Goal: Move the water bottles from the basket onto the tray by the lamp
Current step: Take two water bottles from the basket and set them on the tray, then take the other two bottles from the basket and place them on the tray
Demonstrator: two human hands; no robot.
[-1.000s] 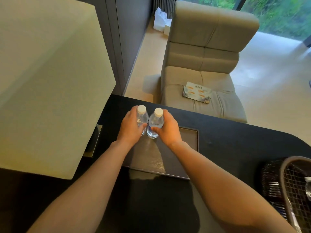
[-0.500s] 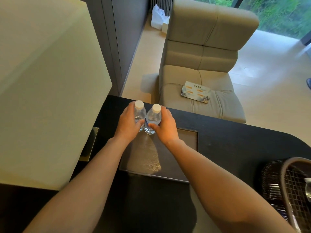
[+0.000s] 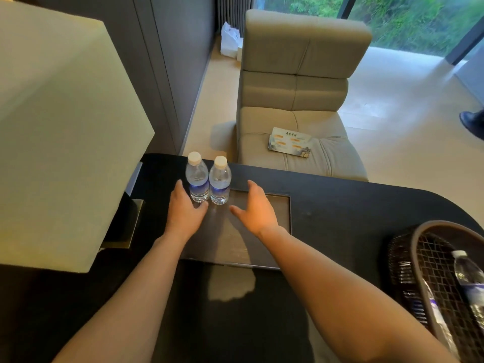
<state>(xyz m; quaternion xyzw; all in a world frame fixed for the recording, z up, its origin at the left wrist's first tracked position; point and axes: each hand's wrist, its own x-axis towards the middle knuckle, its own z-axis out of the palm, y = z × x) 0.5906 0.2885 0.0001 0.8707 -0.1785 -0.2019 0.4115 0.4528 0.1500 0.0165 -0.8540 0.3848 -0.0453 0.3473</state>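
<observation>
Desk (image 3: 340, 205): dark, rounded at one end. Lamp (image 3: 60, 127): large pale shade, left of the tray. Tray (image 3: 275, 213): flat, dark, set on the desk. Basket (image 3: 408, 260): woven, well right of the tray; one bottle (image 3: 468, 276) is seen lying inside. Two water bottles (image 3: 198, 179) (image 3: 220, 182): upright, touching, at the tray's far left corner. Left hand (image 3: 183, 210): fingers spread, nothing held, just before the bottles. Right hand (image 3: 256, 208): fingers wide, empty, over the tray.

Two water bottles (image 3: 197, 176) (image 3: 220, 180) stand on one tray (image 3: 275, 213); one bottle (image 3: 468, 279) lies in one basket (image 3: 400, 271); one lamp (image 3: 65, 132); one armchair (image 3: 296, 100).
</observation>
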